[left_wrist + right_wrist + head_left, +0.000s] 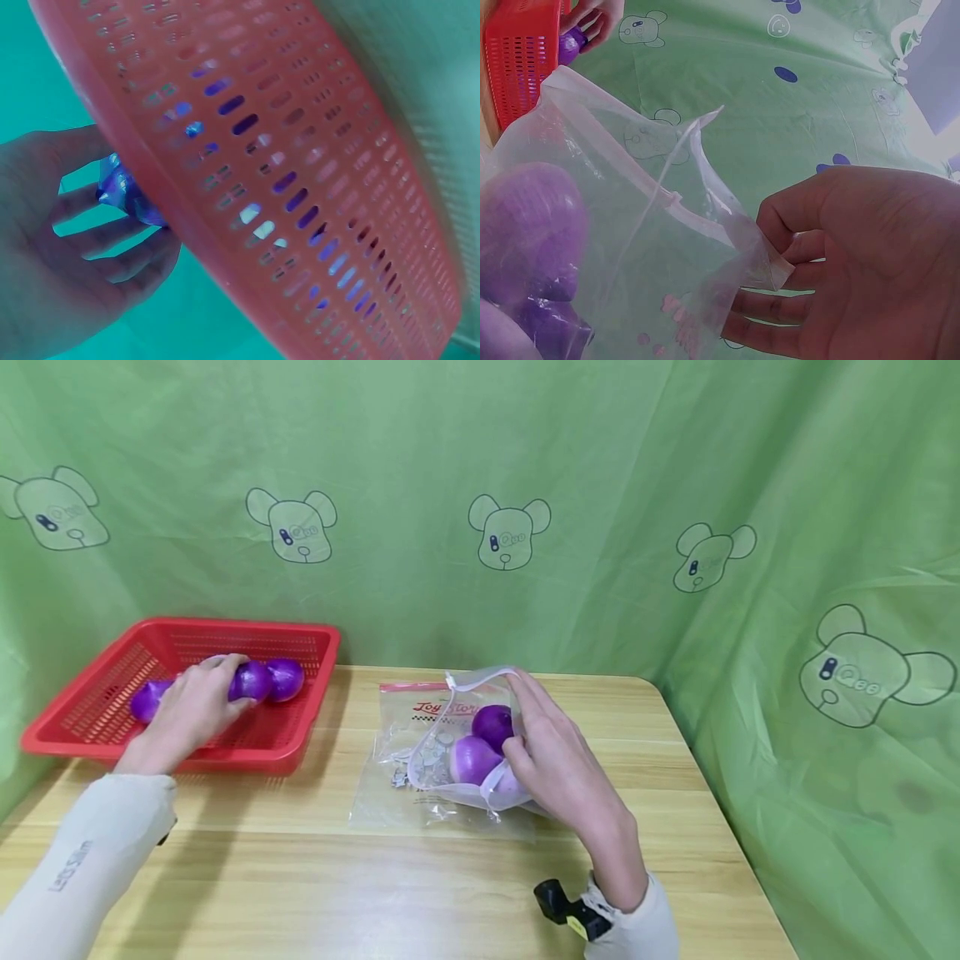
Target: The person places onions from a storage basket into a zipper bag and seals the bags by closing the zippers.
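Note:
My left hand [193, 703] reaches into a red plastic basket [324, 664] and grips a purple onion [251, 682] with thumb and fingers. In the left wrist view, part of this onion [124, 191] shows between the fingers beside the basket rim. More onions lie in the basket, one [286, 680] to the right and one [148, 700] to the left of the hand. My right hand [558, 756] pinches the edge of a clear zip bag [450, 792] and holds its mouth up. Inside the bag are several purple onions [474, 760]; the right hand partly hides them.
Beneath the zip bag lies another flat clear bag [375, 806] with printed lettering. The wooden table [322, 868] carries everything. A green curtain [405, 602] with bear-head drawings hangs behind and at the sides.

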The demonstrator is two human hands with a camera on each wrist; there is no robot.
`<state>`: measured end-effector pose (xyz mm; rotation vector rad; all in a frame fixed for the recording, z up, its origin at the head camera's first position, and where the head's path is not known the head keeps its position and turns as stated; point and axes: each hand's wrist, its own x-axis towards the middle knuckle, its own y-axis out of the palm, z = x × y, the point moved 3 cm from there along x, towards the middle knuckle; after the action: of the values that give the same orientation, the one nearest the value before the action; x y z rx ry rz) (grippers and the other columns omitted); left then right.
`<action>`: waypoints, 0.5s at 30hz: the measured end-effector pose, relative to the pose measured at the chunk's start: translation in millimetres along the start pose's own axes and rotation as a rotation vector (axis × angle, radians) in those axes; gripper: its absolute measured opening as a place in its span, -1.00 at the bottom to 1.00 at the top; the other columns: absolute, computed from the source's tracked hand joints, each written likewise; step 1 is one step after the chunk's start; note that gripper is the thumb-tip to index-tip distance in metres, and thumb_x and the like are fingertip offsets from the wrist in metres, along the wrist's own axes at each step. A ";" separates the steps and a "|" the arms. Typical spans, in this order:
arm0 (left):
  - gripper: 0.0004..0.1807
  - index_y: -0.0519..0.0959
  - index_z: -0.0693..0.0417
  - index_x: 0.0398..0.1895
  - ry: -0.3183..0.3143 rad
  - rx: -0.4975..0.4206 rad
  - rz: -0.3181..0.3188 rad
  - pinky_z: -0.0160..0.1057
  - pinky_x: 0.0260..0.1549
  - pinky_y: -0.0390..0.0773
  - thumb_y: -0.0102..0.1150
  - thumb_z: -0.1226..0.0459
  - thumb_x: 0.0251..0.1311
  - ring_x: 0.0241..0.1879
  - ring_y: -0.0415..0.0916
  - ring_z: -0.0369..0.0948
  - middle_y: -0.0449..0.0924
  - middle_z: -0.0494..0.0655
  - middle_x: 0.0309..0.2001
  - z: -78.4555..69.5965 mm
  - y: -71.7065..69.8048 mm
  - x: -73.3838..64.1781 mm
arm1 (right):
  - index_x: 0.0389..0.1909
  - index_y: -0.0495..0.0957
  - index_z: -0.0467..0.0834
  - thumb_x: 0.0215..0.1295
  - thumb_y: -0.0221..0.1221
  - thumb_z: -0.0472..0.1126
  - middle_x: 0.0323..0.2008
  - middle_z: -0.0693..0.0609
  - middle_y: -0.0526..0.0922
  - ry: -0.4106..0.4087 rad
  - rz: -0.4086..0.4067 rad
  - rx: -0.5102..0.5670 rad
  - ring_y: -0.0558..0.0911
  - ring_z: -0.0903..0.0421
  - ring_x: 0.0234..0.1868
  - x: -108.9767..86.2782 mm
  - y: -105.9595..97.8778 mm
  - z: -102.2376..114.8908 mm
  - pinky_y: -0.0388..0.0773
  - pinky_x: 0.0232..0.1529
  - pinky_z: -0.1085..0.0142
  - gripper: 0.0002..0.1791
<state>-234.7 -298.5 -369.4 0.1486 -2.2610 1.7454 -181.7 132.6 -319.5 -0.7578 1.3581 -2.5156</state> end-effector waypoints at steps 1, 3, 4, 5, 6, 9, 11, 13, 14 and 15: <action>-0.35 0.34 0.37 0.25 0.001 0.002 -0.005 0.42 -0.07 0.41 0.38 0.32 0.14 0.03 0.41 0.47 0.38 0.50 0.19 -1.5 -0.6 -0.2 | 0.53 0.07 -0.24 0.26 0.11 -0.39 0.55 -0.13 0.05 0.000 0.000 0.001 0.14 -0.06 0.52 -0.1 -0.2 0.2 0.15 0.45 0.00 -0.19; -0.35 0.34 0.37 0.25 0.007 0.002 -0.016 0.43 -0.06 0.40 0.39 0.32 0.13 0.05 0.41 0.47 0.38 0.51 0.18 -5.4 -2.2 -0.6 | 0.53 0.08 -0.25 0.26 0.11 -0.39 0.55 -0.14 0.06 0.001 0.000 0.001 0.15 -0.07 0.51 -0.2 -0.5 0.2 0.16 0.45 -0.02 -0.20; -0.34 0.34 0.37 0.25 0.008 0.001 -0.022 0.44 -0.06 0.40 0.39 0.32 0.13 0.06 0.40 0.46 0.38 0.51 0.18 -7.3 -3.1 -0.7 | 0.53 0.08 -0.25 0.25 0.12 -0.39 0.54 -0.15 0.06 0.001 0.000 0.001 0.15 -0.08 0.51 -0.3 -0.6 0.2 0.16 0.45 -0.02 -0.20; -0.34 0.35 0.37 0.26 0.010 -0.002 -0.029 0.44 -0.06 0.39 0.39 0.32 0.12 0.07 0.40 0.45 0.38 0.51 0.18 -9.5 -3.8 -0.9 | 0.53 0.08 -0.25 0.25 0.12 -0.39 0.54 -0.15 0.06 0.002 0.000 0.000 0.15 -0.08 0.51 -0.3 -0.5 0.1 0.16 0.44 -0.02 -0.20; -0.33 0.34 0.37 0.26 0.014 -0.005 -0.035 0.45 -0.05 0.39 0.39 0.32 0.12 0.09 0.38 0.44 0.38 0.51 0.18 -11.7 -4.2 -0.9 | 0.53 0.08 -0.25 0.25 0.12 -0.39 0.54 -0.14 0.06 0.003 0.001 0.001 0.16 -0.08 0.51 -0.3 -0.6 0.1 0.16 0.44 -0.02 -0.20; -0.33 0.35 0.38 0.26 0.031 -0.013 -0.053 0.45 -0.02 0.38 0.40 0.33 0.11 0.15 0.35 0.41 0.37 0.50 0.19 -18.3 -4.6 -1.0 | 0.53 0.08 -0.24 0.26 0.11 -0.39 0.55 -0.13 0.06 0.008 0.002 -0.005 0.16 -0.05 0.51 -0.3 -0.3 -0.2 0.17 0.45 0.01 -0.20; -0.34 0.37 0.38 0.25 0.050 -0.015 -0.072 0.43 0.01 0.38 0.41 0.34 0.09 0.15 0.34 0.40 0.39 0.49 0.18 -22.7 -4.4 -1.4 | 0.53 0.08 -0.23 0.26 0.11 -0.39 0.55 -0.13 0.06 0.008 0.002 -0.003 0.16 -0.05 0.51 -0.4 -0.3 -0.1 0.17 0.45 0.01 -0.19; -0.35 0.39 0.39 0.22 0.077 -0.010 -0.096 0.40 0.06 0.37 0.43 0.35 0.06 0.14 0.34 0.39 0.42 0.49 0.15 -26.9 -4.5 -2.3 | 0.53 0.07 -0.24 0.25 0.12 -0.40 0.55 -0.13 0.06 0.006 0.003 -0.001 0.15 -0.06 0.51 -0.3 -0.3 -0.1 0.16 0.45 0.00 -0.19; -0.35 0.40 0.39 0.20 0.091 -0.007 -0.109 0.39 0.08 0.35 0.44 0.35 0.05 0.13 0.35 0.40 0.43 0.49 0.14 -28.9 -4.5 -2.8 | 0.53 0.08 -0.24 0.25 0.12 -0.40 0.55 -0.13 0.06 0.005 0.002 0.000 0.15 -0.06 0.51 -0.3 -0.3 -0.1 0.15 0.45 0.00 -0.19; -0.36 0.41 0.39 0.19 0.105 -0.004 -0.123 0.38 0.10 0.34 0.45 0.36 0.04 0.12 0.36 0.40 0.45 0.49 0.12 -30.8 -4.8 -3.4 | 0.53 0.08 -0.24 0.25 0.12 -0.40 0.55 -0.13 0.06 0.004 0.001 -0.001 0.16 -0.05 0.51 -0.3 -0.3 -0.2 0.15 0.45 0.00 -0.19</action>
<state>-225.4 -270.5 -358.8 0.1869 -2.1341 1.6464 -181.4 133.0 -319.4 -0.7521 1.3601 -2.5175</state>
